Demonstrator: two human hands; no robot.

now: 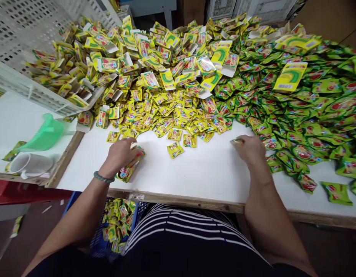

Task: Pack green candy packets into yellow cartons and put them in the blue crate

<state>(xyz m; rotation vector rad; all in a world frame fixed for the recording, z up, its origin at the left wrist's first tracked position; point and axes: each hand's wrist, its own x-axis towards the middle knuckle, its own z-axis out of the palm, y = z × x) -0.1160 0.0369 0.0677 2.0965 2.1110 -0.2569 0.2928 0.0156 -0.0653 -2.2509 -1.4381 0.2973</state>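
My left hand [119,154] is closed around a small candy box [130,166], yellow and green with red, at the left of the white tabletop. The box is tilted and partly covered by the hand. Small yellow candy packets [174,150] lie between my hands, beyond the box and to its right. On the right, my right hand [251,151] is closed in a pinch, with the edge of a small green packet [236,141] showing at its fingertips. Green packets with red fruit pictures [305,152] are heaped beside that hand.
Open yellow cartons [163,46] are piled at the back, partly spilling from a tipped white crate [30,84]. A green scoop [47,132] and a white cup [30,163] stand at the left. Below the wooden table edge [180,199] is a blue basket [100,231] of packets.
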